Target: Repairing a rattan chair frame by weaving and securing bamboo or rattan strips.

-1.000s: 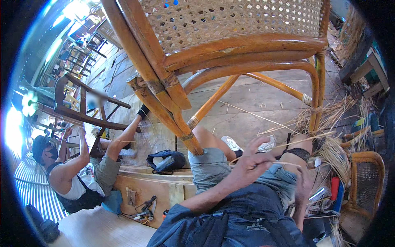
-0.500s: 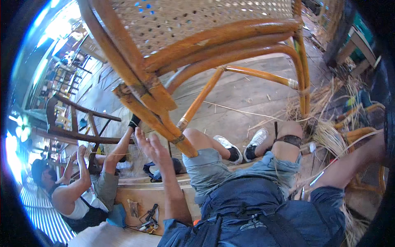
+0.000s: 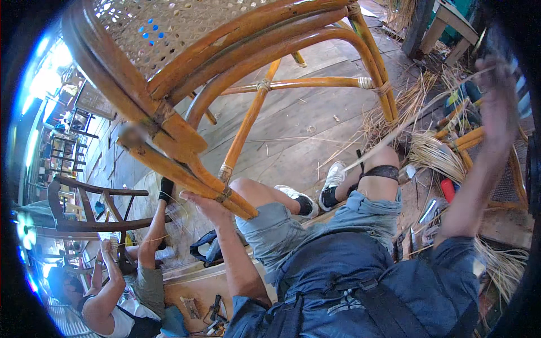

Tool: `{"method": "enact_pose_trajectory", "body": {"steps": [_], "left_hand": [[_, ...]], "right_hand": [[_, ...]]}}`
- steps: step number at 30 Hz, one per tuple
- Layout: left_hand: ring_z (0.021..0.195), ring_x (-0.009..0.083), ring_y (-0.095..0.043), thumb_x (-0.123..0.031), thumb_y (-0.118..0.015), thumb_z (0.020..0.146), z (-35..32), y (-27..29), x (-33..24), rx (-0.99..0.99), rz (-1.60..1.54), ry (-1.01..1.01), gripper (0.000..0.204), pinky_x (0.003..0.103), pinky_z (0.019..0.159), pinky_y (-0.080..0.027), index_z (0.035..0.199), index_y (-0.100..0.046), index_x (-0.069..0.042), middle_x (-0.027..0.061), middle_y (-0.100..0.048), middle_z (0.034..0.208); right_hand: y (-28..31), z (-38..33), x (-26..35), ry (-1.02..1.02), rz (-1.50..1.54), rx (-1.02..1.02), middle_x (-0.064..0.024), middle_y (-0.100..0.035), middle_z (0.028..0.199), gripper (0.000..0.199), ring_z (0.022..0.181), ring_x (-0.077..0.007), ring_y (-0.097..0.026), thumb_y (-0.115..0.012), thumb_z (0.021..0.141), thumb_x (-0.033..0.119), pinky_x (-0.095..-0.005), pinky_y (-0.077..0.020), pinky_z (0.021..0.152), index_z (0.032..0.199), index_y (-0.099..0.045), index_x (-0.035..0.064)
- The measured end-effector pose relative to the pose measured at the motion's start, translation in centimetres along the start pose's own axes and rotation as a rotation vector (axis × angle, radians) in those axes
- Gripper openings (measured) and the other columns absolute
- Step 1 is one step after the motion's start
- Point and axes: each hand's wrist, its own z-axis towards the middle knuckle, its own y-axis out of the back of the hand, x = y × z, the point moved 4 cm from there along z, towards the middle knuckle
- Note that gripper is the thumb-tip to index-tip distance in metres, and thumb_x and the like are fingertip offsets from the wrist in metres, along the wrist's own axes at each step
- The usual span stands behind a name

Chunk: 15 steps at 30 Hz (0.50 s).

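Observation:
A glossy brown rattan chair (image 3: pixel 248 42) with a woven cane panel is tipped over before me. One of its legs (image 3: pixel 186 174) slants down to my left thigh. My left hand (image 3: pixel 207 207) is closed at that leg, close to a dark binding near its end; some fingers are hidden. Raised at the far right, my right hand (image 3: pixel 496 93) is closed on a pale rattan strip (image 3: pixel 406 134), though motion blurs its fingers. The strip runs down leftward from that hand to near my right knee, which has a dark band (image 3: pixel 389 173) around it.
A co-worker (image 3: pixel 107 298) sits at left beside a dark chair frame (image 3: pixel 101 208). Loose rattan strips (image 3: pixel 434 155) heap at right, near a red cylinder (image 3: pixel 448 190) and another rattan chair (image 3: pixel 473 141). Tools (image 3: pixel 214 315) lie on a wooden board (image 3: pixel 191 290) at lower left.
My left hand has gone from open beside the chair leg to closed against it. My right hand has come up into view with the strip. The chair appears shifted left and up in view.

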Motion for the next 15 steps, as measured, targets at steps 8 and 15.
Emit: {"method": "enact_pose_trajectory", "body": {"steps": [8,15], "left_hand": [[0.104,0.0181,-0.046,-0.065,-0.020,0.085,0.3,-0.4,2.4,0.082,-0.073,0.060,0.069,0.035,0.090,-0.038,0.127,-0.033,-0.011,0.0053,-0.046,0.119],[0.105,0.0199,-0.045,-0.062,-0.021,0.087,-1.7,-1.1,2.5,-0.009,-0.150,0.069,0.065,0.036,0.092,-0.036,0.130,-0.029,-0.015,0.0049,-0.043,0.123]], "right_hand": [[-16.1,-22.0,19.3,-1.236,1.758,0.388,-0.0055,-0.056,0.070,0.007,0.059,-0.0152,-0.056,-0.049,0.087,0.010,-0.0255,-0.0464,0.053,0.092,-0.052,0.0055],[-22.0,-17.3,13.7,-1.336,1.731,0.415,-0.0048,-0.057,0.084,0.012,0.075,-0.0161,-0.059,-0.051,0.087,0.012,-0.0288,-0.0471,0.061,0.097,-0.051,0.0062]]}}
